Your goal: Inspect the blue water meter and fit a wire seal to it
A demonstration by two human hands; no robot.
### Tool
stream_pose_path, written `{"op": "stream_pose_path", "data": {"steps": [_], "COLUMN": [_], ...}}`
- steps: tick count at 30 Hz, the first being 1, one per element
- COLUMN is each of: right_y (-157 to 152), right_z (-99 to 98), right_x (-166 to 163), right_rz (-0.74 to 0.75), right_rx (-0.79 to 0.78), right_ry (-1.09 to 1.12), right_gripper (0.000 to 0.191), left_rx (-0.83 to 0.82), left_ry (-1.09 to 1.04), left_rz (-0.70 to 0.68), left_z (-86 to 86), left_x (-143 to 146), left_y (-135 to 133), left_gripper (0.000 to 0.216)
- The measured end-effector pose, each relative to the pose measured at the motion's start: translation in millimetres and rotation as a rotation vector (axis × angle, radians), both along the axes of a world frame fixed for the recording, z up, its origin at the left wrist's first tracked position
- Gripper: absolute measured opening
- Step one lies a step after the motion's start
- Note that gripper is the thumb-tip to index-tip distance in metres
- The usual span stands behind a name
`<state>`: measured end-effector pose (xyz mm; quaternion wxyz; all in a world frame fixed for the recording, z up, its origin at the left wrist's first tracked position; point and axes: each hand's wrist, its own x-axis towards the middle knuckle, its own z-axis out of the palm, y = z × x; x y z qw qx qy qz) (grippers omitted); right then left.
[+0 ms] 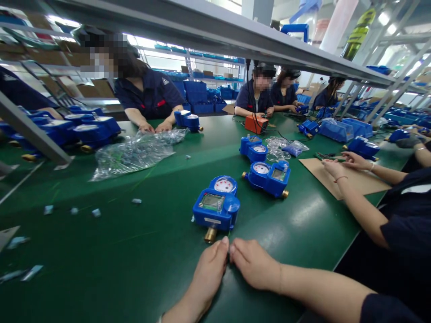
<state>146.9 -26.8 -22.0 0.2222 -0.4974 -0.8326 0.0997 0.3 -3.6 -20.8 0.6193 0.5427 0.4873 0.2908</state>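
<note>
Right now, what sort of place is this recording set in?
Most likely a factory assembly line for meters. Identical blue plastic meters with brass fittings lie along a long green work table, several uniformed workers sit around it, and blue storage bins fill the shelves behind.

Both hands (230, 264) fingertip to fingertip

Glossy blue plastic meter (217, 207) — brass fitting (210, 234)
</note>
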Motion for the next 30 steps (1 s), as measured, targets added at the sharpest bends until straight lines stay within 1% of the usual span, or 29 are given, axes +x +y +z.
{"op": "stream_pose_path", "data": {"steps": [2,3,5,6,7,9,11,13,15,17,20,24,26,30], "right_y": [9,17,42,58,74,107,135,154,163,167,168,170,173,177], "right_z": [9.9,15.7,26.8,31.0,33.7,34.9,31.7,27.0,23.1,20.8,19.3,17.4,16.4,16.3], "right_x": [13,23,42,49,55,60,57,51,45,42,42,45,46,44], "right_rz": [-0.042,-0.106,-0.279,-0.326,-0.334,-0.266,-0.154,-0.031,0.083,0.165,0.22,0.215,0.199,0.161], "right_rx": [-0.085,-0.109,-0.1,-0.08,-0.075,-0.121,-0.237,-0.389,-0.526,-0.616,-0.681,-0.706,-0.719,-0.741], "right_ry": [0.187,0.329,0.624,0.716,0.781,0.861,0.944,1.03,1.111,1.181,1.263,1.332,1.343,1.346], "right_gripper": [0.027,0.026,0.022,0.02,0.023,0.036,0.042,0.045,0.047,0.048,0.047,0.048,0.047,0.048], "left_rx": [0.087,0.138,0.261,0.331,0.412,0.609,0.83,1.023,1.131,1.15,1.092,1.027,0.998,0.94], "left_ry": [0.095,0.158,0.311,0.394,0.473,0.597,0.693,0.768,0.799,0.79,0.786,0.784,0.787,0.805], "left_rz": [-0.032,-0.043,-0.052,-0.055,-0.06,-0.082,-0.081,-0.016,0.052,0.06,0.001,-0.025,-0.013,-0.046], "left_z": [2.4,3.9,7.0,8.4,9.6,11.6,12.8,12.4,9.6,4.8,-2.9,-8.0,-8.9,-11.3], "left_x": [-2,-3,-5,-6,-8,-13,-18,-24,-27,-29,-31,-33,-34,-35], "left_y": [2,3,4,5,5,6,7,9,11,12,14,16,17,16], "left_gripper": [0.048,0.047,0.046,0.045,0.044,0.041,0.037,0.031,0.024,0.023,0.025,0.026,0.028,0.029]}}
